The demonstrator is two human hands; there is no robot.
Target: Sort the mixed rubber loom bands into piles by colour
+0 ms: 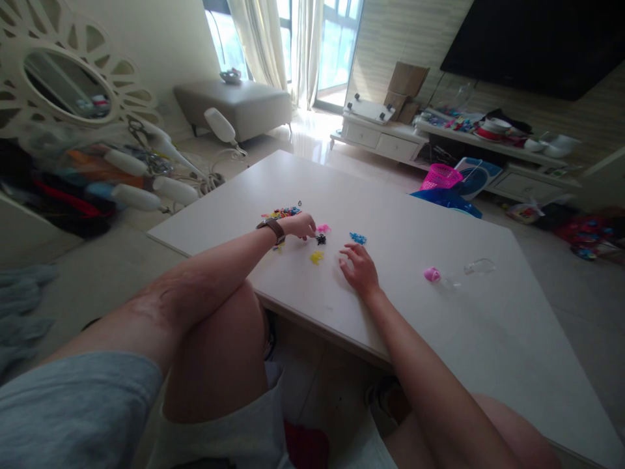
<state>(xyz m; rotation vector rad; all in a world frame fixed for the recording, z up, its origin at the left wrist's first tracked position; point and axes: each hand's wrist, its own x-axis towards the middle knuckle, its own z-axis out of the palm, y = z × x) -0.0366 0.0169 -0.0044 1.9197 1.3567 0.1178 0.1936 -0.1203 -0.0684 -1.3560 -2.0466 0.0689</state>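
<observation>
My left hand (303, 226), with a watch (273, 228) on its wrist, reaches over the table. Its fingers are pinched together at the edge of a small pile of black pieces (321, 240); what lies between the fingertips is too small to make out. Close by are piles of pink pieces (323, 228), yellow pieces (317, 257) and blue pieces (358, 238). A mixed heap of coloured pieces (286, 213) lies behind my left wrist, partly hidden by it. My right hand (360, 268) rests on the table just in front of the blue pile, fingers apart and loosely bent, holding nothing.
On the white table (469, 326), a pink rounded object (432, 274) and a clear, bottle-like thing (480, 266) lie to the right. A single dark piece (299, 203) sits beyond the mixed heap. A white lamp (221, 125) with several arms stands at the left edge.
</observation>
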